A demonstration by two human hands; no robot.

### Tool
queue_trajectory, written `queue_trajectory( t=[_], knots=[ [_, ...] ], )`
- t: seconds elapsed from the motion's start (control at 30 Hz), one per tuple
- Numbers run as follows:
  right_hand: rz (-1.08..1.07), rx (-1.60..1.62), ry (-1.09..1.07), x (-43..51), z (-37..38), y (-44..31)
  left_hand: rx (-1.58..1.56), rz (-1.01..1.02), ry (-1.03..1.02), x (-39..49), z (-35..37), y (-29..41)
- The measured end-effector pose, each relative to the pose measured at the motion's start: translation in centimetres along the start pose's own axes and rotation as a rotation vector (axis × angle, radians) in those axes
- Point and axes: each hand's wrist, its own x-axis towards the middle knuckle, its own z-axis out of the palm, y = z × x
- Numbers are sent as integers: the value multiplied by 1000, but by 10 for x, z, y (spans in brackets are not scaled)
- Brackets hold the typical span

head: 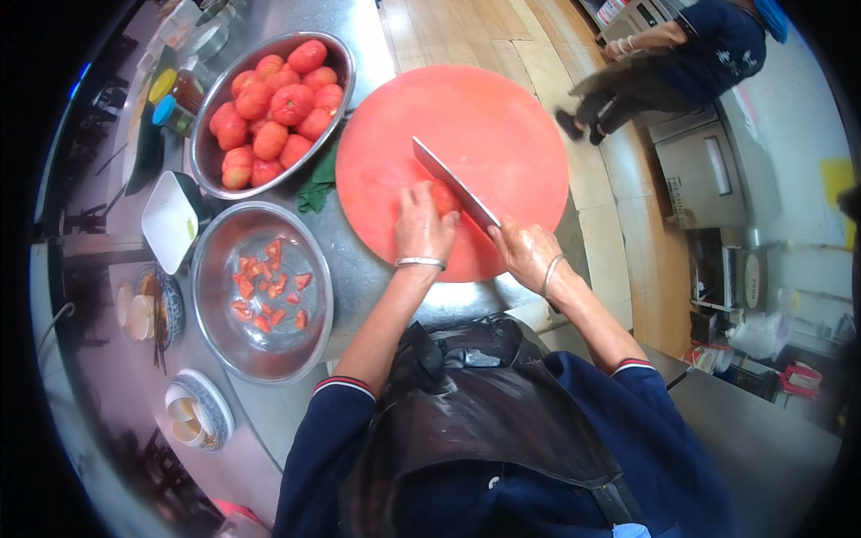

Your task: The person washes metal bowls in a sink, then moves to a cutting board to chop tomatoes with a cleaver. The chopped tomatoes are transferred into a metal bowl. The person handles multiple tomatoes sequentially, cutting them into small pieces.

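On a round red cutting board [498,128], my left hand [425,225] holds a peeled tomato [444,198] steady, its fingers partly over the fruit. My right hand [528,252] grips a cleaver [454,181], whose handle is hidden in the fist. The blade stands on edge against the right side of the tomato; whether it has cut in, I cannot tell. A steel bowl [343,50] heaped with whole peeled tomatoes [272,111] sits beyond the board to the left. Nearer, a second metal basin [316,255] contains several cut tomato pieces [276,286].
A green cloth [319,181] lies between bowl and board. Left are a white square dish [168,222], lidded jars [178,91] and stacked used bowls [198,410]. A co-worker [679,60] stands across the tiled floor at upper right, beside kitchen equipment.
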Motion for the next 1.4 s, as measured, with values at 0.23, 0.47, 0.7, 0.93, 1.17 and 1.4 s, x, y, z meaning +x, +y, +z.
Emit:
queue_trajectory(
  t=[0.23,0.47,0.7,0.93,1.17,1.4],
  knots=[
    [-126,86,153,-17,-31,-7,-267,-79,87,-21,-13,-28],
    [-16,-42,-39,-1,3,-16,-166,174,200,-11,2,-29],
    [19,182,165,-22,-22,3,-64,260,182,-3,-5,-36],
    [215,302,110,-33,-20,30,282,454,-347,37,-14,-10],
    [87,74,78,-24,-5,3,95,42,-18,20,-1,-14],
    [2,-23,99,-10,-24,-8,-80,150,188,6,-6,-31]
  ],
)
